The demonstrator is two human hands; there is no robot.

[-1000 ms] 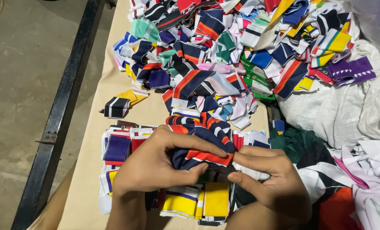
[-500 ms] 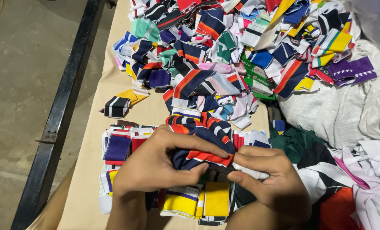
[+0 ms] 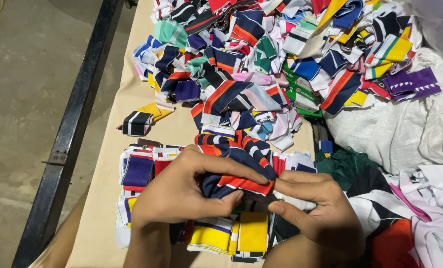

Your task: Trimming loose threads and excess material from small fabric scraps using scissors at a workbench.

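While we look down from the head camera, both of our hands meet over a navy collar piece (image 3: 241,171) with red and orange stripes. Our left hand (image 3: 181,191) curls round its near end, thumb pressed under the cloth and forefinger laid along the top, so the fingers are closed on it. Our right hand (image 3: 315,208) comes in from the other side, thumb and forefinger pinched together at the striped edge, the remaining fingers folded beneath; it grips the same piece. The piece lies with its long axis running across us, left to right, its red stripe tilting slightly down toward the right hand, and it sits just above the sorted stacks (image 3: 231,235) of yellow, purple and white pieces on the tan table (image 3: 176,131). Farther from us a loose heap (image 3: 281,54) of mixed striped pieces covers the tabletop. One black-and-white piece (image 3: 137,123) lies apart at the heap's left edge. To the right a white sack (image 3: 405,129) bulges beside dark green cloth (image 3: 345,166). Along the left runs a black metal rail (image 3: 70,134) over bare concrete floor (image 3: 18,99).
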